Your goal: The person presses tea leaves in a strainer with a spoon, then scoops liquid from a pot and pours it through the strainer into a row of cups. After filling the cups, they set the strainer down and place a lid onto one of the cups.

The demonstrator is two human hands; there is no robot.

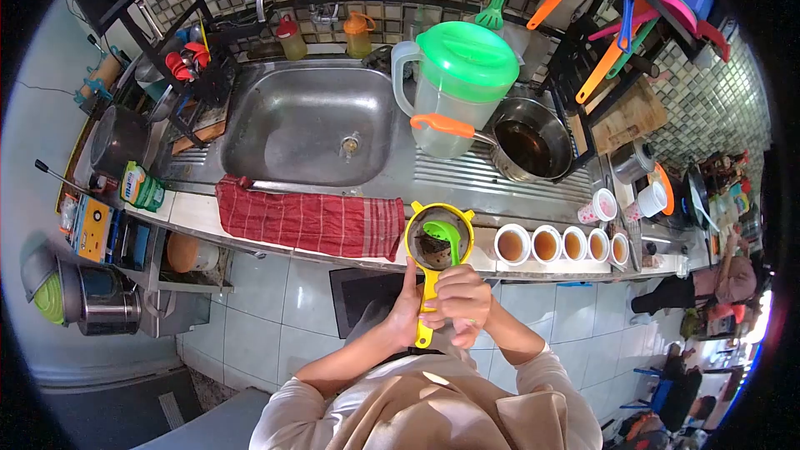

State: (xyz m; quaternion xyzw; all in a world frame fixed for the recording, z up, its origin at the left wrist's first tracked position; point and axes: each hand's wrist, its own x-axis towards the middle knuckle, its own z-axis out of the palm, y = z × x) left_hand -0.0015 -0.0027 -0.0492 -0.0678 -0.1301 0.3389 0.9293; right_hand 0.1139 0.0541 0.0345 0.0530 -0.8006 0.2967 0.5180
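Observation:
My left hand (405, 310) is closed around the handle of a yellow strainer (428, 290) at the counter's front edge. Dark, wet-looking residue lies in the strainer's mesh. Gripped in my right hand (460, 298) is a green spoon (454, 243), its head resting inside the strainer over the residue. To the right of the strainer stands a row of several white cups (547, 244) filled with brown liquid. What lies beneath the strainer is hidden.
Behind the cups, a steel saucepan (533, 140) with dark liquid sits beside a green-lidded pitcher (467, 75). A red checked cloth (308, 218) hangs along the edge before the steel sink (312, 129). Stacked cups (598, 206) stand right; people (727, 277) are far right.

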